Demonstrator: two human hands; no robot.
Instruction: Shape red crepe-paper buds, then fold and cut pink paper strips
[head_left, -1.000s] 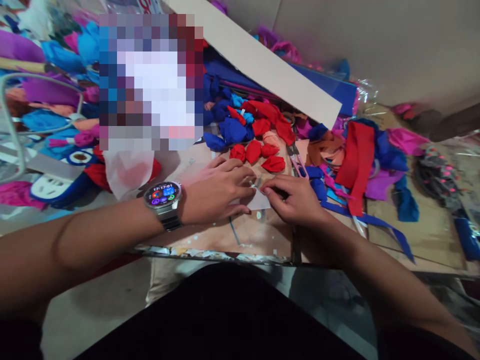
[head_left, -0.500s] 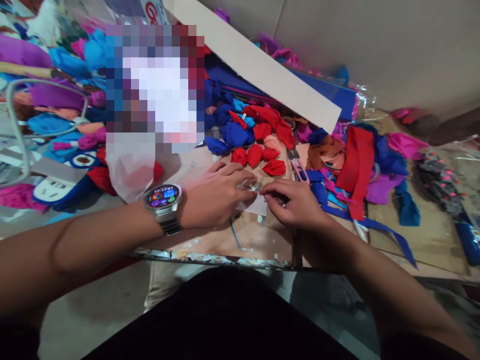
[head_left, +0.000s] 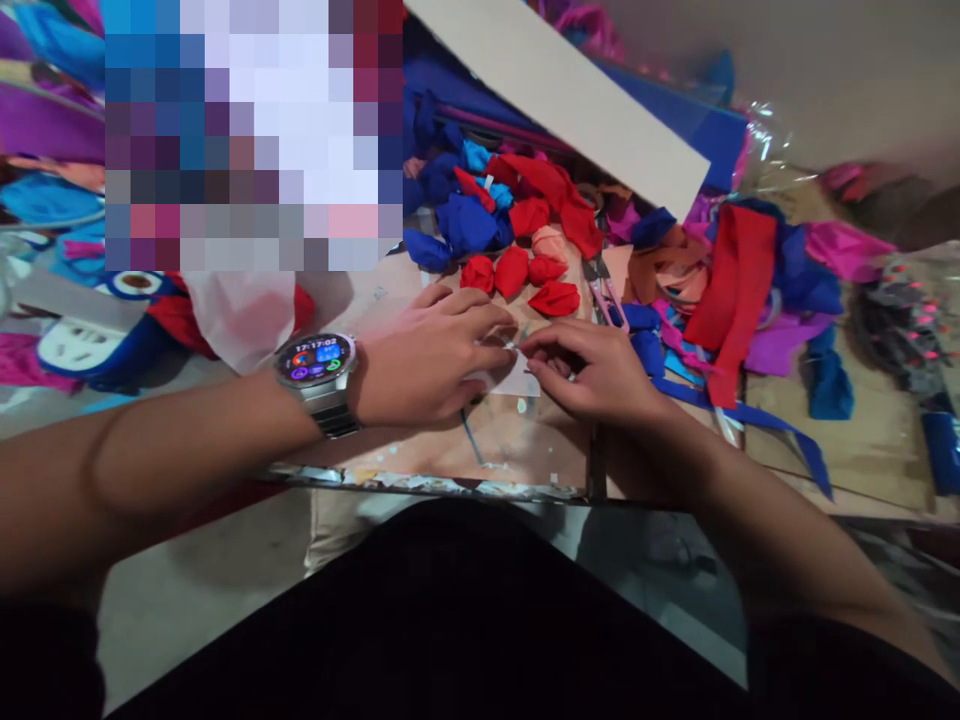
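- A small pale piece of paper (head_left: 517, 380) is seen lying on the surface (head_left: 517, 450), close to its near edge, between the two hands.
- The paper's upper edge is pinched by the fingers (head_left: 495, 345) of the left hand (head_left: 427, 360), which are pressed together at their tips; a wristwatch (head_left: 319, 365) is worn on that wrist.
- The same edge is met by the right hand (head_left: 600, 370), its fingers (head_left: 540, 345) curled and closed on the paper, so that the fingertips of both hands nearly touch.
- Just beyond the hands, a cluster of red crumpled paper balls (head_left: 525, 275) is found, with blue crumpled pieces (head_left: 465, 220) behind them.
- Pink-handled scissors (head_left: 604, 295) are laid just to the right of the red balls.
- A broad red strip (head_left: 727, 280) is draped further right, among purple, orange and blue scraps.
- A long pale cardboard strip (head_left: 562, 90) is set aslant over a blue sheet (head_left: 697, 130) at the back.
- A translucent plastic bag (head_left: 240, 310) is placed to the left, near the watch.
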